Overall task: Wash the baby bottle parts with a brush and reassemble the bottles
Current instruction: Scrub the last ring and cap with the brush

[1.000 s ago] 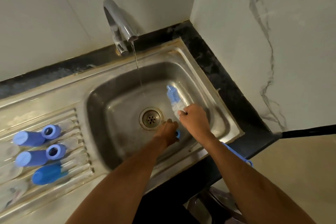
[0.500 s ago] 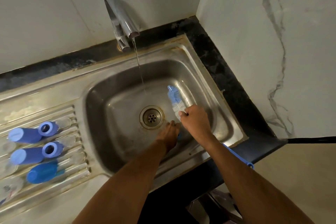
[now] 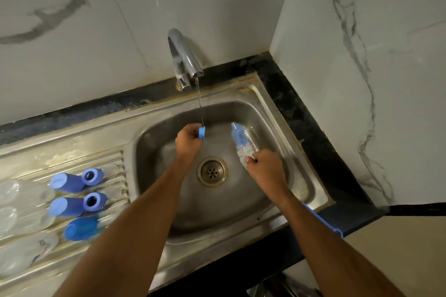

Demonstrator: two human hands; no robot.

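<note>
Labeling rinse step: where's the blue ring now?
Head view: the blue ring is pinched in the left hand under the tap's stream, over the sink, left of the brush.

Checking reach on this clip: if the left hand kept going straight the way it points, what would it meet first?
Probably the water stream: the blue ring held by the left hand sits right at it. Beyond is the sink back wall; depth is unclear.

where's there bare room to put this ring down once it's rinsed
The ribbed drainboard is bare along its back edge, between the counter strip and the blue caps. The sink floor near the drain is free too. Crowded: the drainboard's front left, with caps and clear bottles.
</note>
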